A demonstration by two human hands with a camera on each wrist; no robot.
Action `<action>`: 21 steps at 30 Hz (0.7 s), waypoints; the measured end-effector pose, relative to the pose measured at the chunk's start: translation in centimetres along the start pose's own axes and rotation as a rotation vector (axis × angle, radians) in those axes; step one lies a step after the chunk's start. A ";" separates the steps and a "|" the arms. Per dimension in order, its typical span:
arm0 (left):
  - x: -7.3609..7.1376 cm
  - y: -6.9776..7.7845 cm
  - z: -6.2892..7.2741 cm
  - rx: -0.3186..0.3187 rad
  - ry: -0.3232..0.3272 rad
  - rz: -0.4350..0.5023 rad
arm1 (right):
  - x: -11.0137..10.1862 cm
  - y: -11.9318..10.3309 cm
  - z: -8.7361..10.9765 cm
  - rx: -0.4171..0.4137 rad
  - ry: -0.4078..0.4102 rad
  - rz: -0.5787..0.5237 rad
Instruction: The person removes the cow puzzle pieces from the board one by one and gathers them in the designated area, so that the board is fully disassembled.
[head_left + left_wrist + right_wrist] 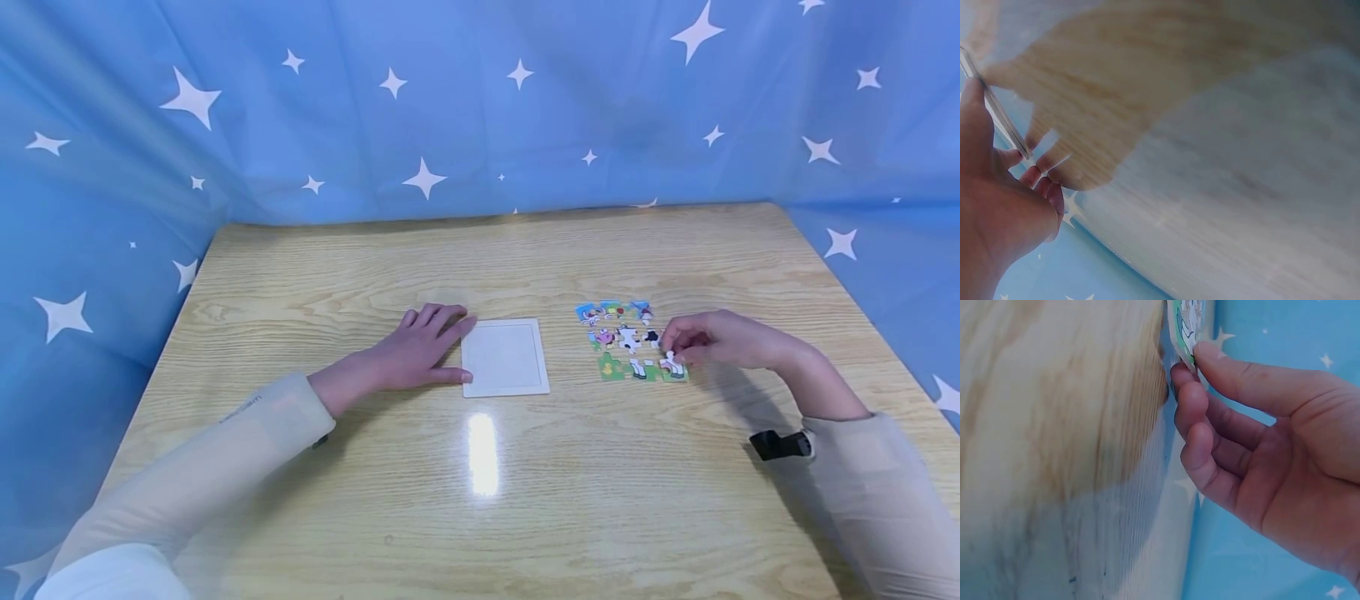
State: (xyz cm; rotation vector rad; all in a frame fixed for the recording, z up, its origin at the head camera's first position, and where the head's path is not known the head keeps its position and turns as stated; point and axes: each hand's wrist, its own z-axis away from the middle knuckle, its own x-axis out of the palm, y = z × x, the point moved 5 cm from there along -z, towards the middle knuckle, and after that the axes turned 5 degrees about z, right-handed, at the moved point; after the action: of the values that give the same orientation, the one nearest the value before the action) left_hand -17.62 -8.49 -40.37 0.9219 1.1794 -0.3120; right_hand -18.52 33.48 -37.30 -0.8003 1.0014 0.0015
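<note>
My left hand (412, 354) rests beside a square white puzzle tray (506, 358), with thumb and forefinger spread and touching its left edge. The tray's thin side (999, 115) shows by the thumb in the left wrist view. To the right of the tray, my right hand (716, 337) pinches a jigsaw piece (1184, 328) between thumb and forefinger. That piece bears a green and white print and is at the lower right corner of the loose jigsaw pieces (628, 337), which lie face up in rows with small gaps.
The wooden table (375, 492) carries the tray and pieces, with a bright light reflection in front of the tray. A blue star-patterned curtain (480, 117) hangs behind the table and along its sides. A black band (780, 445) sits at the right sleeve.
</note>
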 end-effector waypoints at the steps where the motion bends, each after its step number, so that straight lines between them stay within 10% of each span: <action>1: 0.0 0.0 0.0 -0.001 0.000 0.000 | 0.0 0.1 0.0 0.008 0.000 0.007; 21: -0.2 -0.2 -0.2 -0.043 -0.044 0.037 | 0.0 -1.1 -0.6 -0.013 0.137 0.072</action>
State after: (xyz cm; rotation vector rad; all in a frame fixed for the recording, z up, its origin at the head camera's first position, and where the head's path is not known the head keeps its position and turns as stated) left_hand -17.93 -8.55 -40.33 0.8943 1.1234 -0.2746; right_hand -18.58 32.33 -36.75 -0.7842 1.1608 0.0153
